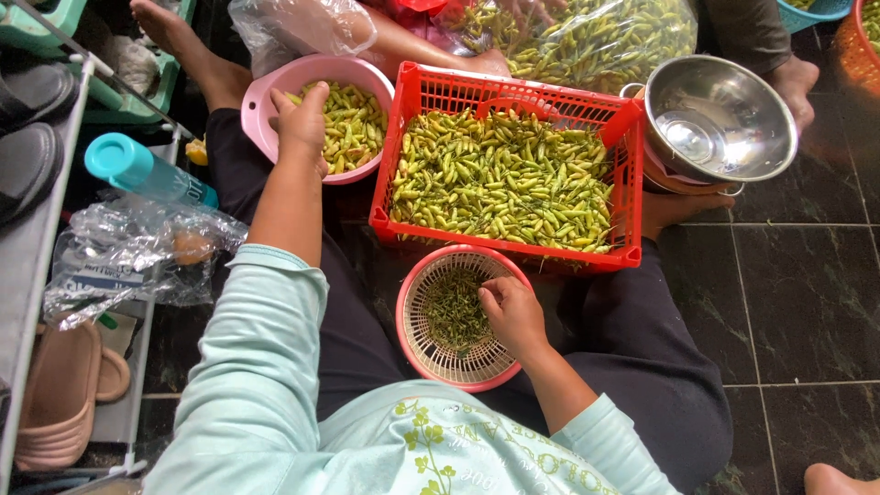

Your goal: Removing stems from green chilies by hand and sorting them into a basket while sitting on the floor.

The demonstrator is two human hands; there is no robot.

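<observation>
Left hand (302, 124) curled over pink bowl (316, 101) of chillies; right hand (513, 312) pinched, contents unclear, over stem basket (431, 357) — red crate (504, 183) lies between, just ahead.

Dark, glossy floor tiles (807, 302) with pale grout lines fill the right side of the scene, catching soft, even light. Along the left edge stands a grey metal shoe rack (41, 247), holding dark shoes (32, 128) on an upper level and tan slippers (64, 390) lower down. Green plastic stools (137, 96) sit behind it.
</observation>
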